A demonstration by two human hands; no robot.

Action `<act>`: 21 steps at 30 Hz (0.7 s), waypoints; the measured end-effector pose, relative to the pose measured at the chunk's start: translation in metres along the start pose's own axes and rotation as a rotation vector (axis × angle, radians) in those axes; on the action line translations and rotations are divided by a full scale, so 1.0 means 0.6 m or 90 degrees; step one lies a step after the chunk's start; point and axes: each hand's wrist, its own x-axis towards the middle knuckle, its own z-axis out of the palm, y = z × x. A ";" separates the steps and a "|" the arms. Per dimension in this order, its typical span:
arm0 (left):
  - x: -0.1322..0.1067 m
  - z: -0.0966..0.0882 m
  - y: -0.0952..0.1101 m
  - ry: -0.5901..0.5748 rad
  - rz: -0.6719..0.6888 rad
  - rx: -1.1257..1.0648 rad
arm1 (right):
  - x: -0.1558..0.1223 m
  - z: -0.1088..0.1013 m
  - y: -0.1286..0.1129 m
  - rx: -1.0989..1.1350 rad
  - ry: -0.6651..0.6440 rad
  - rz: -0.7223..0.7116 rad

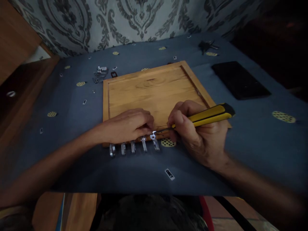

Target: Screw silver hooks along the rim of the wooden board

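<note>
My right hand is closed round a screwdriver with a yellow and black handle; its thin tip rests on the top of a small metal hook at the near edge of a wooden board. My left hand lies on that same edge with its fingers curled and pressed down just beside the tip; what is under them is hidden. Several more metal hooks hang in a row off the board's near edge, below my left hand.
The board lies on a blue cloth with yellow dots. Loose metal parts sit at the back left, a black phone at the right, a dark bunch of keys behind it. A small label lies near the front.
</note>
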 end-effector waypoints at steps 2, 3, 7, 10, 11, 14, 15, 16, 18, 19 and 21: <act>0.000 -0.001 0.000 -0.002 0.006 0.004 | 0.000 0.002 -0.001 0.008 -0.001 0.006; 0.000 -0.001 -0.001 -0.003 0.009 0.007 | 0.001 0.003 -0.002 0.011 -0.001 0.008; 0.004 -0.002 -0.003 -0.009 0.007 0.019 | 0.003 0.003 -0.005 0.020 -0.006 0.009; 0.008 -0.003 -0.005 -0.018 0.011 0.032 | 0.004 0.002 -0.005 0.020 -0.005 0.004; 0.010 -0.004 -0.005 -0.021 0.012 0.037 | 0.004 0.001 -0.005 0.020 -0.005 0.004; 0.013 -0.006 -0.004 -0.034 0.011 0.048 | 0.003 0.001 -0.006 0.020 -0.008 0.004; 0.014 -0.007 -0.002 -0.040 0.009 0.052 | 0.003 0.000 -0.006 0.019 -0.007 0.004; 0.015 -0.008 -0.001 -0.044 0.005 0.057 | 0.002 0.000 -0.007 0.018 -0.005 0.005; 0.018 -0.009 0.002 -0.052 -0.004 0.067 | 0.002 0.000 -0.007 0.016 -0.002 0.006; 0.019 -0.010 0.004 -0.055 -0.010 0.072 | 0.002 -0.001 -0.007 0.016 -0.002 0.004; 0.022 -0.010 0.007 -0.057 -0.016 0.079 | 0.002 -0.001 -0.005 0.018 -0.005 -0.003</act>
